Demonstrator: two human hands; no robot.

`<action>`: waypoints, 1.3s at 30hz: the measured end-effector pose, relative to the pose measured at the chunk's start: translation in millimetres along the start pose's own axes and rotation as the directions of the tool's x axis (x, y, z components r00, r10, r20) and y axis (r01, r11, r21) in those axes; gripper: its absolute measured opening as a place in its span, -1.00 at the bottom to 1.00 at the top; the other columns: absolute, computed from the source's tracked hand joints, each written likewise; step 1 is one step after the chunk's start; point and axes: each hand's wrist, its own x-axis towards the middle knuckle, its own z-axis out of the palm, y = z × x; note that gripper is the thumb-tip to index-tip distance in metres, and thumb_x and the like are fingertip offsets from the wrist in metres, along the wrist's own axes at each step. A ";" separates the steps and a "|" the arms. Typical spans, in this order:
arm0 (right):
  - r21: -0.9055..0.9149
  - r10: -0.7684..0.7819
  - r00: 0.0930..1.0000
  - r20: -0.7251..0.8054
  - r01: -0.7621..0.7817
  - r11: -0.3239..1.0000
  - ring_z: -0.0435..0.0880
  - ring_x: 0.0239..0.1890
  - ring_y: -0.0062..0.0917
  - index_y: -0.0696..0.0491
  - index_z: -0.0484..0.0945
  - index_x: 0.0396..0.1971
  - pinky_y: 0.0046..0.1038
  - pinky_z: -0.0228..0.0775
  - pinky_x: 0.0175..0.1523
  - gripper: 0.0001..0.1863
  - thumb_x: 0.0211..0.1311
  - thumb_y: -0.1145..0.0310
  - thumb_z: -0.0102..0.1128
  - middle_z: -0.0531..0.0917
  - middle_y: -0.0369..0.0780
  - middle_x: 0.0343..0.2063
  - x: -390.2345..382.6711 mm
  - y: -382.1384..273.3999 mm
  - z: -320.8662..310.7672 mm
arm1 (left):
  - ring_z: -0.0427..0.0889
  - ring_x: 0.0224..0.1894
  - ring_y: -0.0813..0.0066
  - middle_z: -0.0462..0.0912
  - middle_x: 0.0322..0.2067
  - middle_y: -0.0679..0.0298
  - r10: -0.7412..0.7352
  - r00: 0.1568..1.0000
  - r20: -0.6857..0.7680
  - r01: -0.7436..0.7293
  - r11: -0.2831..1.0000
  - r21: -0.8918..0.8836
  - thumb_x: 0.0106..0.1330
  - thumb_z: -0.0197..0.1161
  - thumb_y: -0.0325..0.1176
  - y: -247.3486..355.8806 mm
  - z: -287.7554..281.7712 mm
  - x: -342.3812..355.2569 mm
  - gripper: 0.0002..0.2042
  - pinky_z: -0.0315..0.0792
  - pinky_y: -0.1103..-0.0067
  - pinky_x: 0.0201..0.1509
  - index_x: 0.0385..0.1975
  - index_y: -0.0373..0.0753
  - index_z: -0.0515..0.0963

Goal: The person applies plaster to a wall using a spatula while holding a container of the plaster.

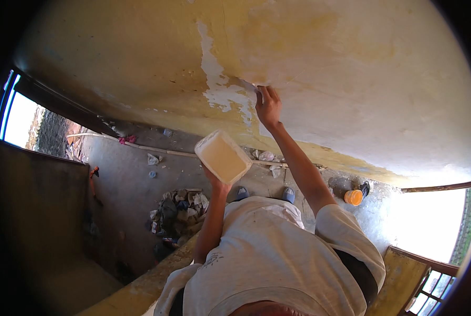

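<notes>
My left hand [217, 181] holds up a squarish white plastic tub [225, 157] from beneath, its open top showing a pale cream inside. Raised to the wall, my right hand [268, 107] is closed on a thin-bladed scraper [249, 86], whose handle the fingers mostly hide. The blade lies against the yellowed wall [319, 79], beside a jagged pale patch [213, 68] where the paint is gone.
A pale pole [180, 153] lies on the grey floor along the wall's foot, near crumpled plastic. A rubbish heap [180, 213] is at the left of my feet. An orange bucket [353, 197] stands to the right. Bright openings are at both sides.
</notes>
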 end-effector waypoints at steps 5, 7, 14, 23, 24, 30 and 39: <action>-0.091 -0.038 0.964 -0.263 0.015 0.996 0.61 -0.35 -0.18 0.08 0.60 -0.30 -0.25 0.45 -0.26 -0.85 0.13 0.59 0.26 0.61 -0.12 -0.42 40.9 16.9 -73.2 | 0.53 0.16 0.25 0.49 0.17 0.31 0.023 0.999 0.041 -0.026 0.997 0.074 0.48 -0.21 0.20 -15.9 6.9 11.9 -0.43 0.49 0.26 0.19 0.31 -0.02 0.31; -0.146 -0.046 0.929 -0.368 -0.009 0.989 0.62 -0.36 -0.21 0.09 0.61 -0.29 -0.32 0.45 -0.26 -0.83 0.10 0.63 0.26 0.62 -0.12 -0.42 62.1 30.8 -133.2 | 0.54 0.15 0.29 0.50 0.16 0.31 -0.041 0.998 0.056 0.035 0.993 0.113 0.50 -0.22 0.17 -33.6 21.8 20.1 -0.44 0.49 0.29 0.19 0.30 -0.04 0.33; -0.196 -0.003 0.702 -0.712 -0.195 0.961 0.41 -0.51 -0.65 0.17 0.50 -0.45 -0.52 0.30 -0.41 -0.73 0.23 0.32 0.39 0.52 -0.33 -0.56 114.8 57.3 -320.5 | 0.56 0.13 0.32 0.52 0.13 0.33 -0.192 0.980 0.057 0.188 0.979 0.074 0.50 -0.24 0.17 -85.7 54.6 33.2 -0.45 0.51 0.31 0.18 0.29 -0.02 0.34; -0.002 0.115 0.951 -0.286 -0.121 0.993 0.38 -0.52 -0.61 0.12 0.53 -0.35 -0.51 0.29 -0.40 -0.92 0.24 0.52 0.27 0.48 -0.28 -0.56 9.8 29.8 -164.9 | 0.58 0.10 0.33 0.56 0.08 0.34 -0.148 0.986 0.071 0.146 0.989 0.039 0.48 -0.20 0.17 -66.8 25.3 28.6 -0.46 0.53 0.32 0.14 0.24 -0.04 0.39; 0.031 0.178 0.972 -0.151 -0.175 0.984 0.64 -0.42 -0.29 0.10 0.59 -0.24 -0.38 0.44 -0.30 -0.82 0.15 0.61 0.25 0.64 -0.11 -0.39 -7.0 29.0 -132.8 | 0.58 0.10 0.32 0.56 0.09 0.34 -0.120 0.989 0.084 0.119 0.993 0.020 0.48 -0.20 0.18 -59.7 20.7 27.1 -0.46 0.53 0.32 0.15 0.24 -0.04 0.39; 0.073 0.186 0.969 0.161 -0.199 0.977 0.59 -0.33 -0.10 0.11 0.49 -0.35 -0.17 0.43 -0.31 -0.92 0.23 0.49 0.21 0.58 -0.11 -0.41 -36.4 11.3 -4.8 | 0.53 0.18 0.25 0.50 0.17 0.32 -0.034 0.999 0.009 0.035 0.999 -0.011 0.47 -0.23 0.23 -18.7 8.5 8.6 -0.41 0.45 0.27 0.25 0.30 -0.03 0.33; -0.069 0.108 0.991 -0.074 -0.113 0.991 0.64 -0.31 -0.13 0.09 0.54 -0.26 -0.21 0.48 -0.27 -0.82 0.12 0.51 0.31 0.62 -0.12 -0.36 -5.1 39.4 -69.8 | 0.50 0.20 0.24 0.48 0.20 0.31 -0.011 0.998 0.064 0.012 1.000 -0.015 0.46 -0.21 0.24 -31.6 -1.0 18.2 -0.39 0.43 0.25 0.26 0.32 -0.03 0.31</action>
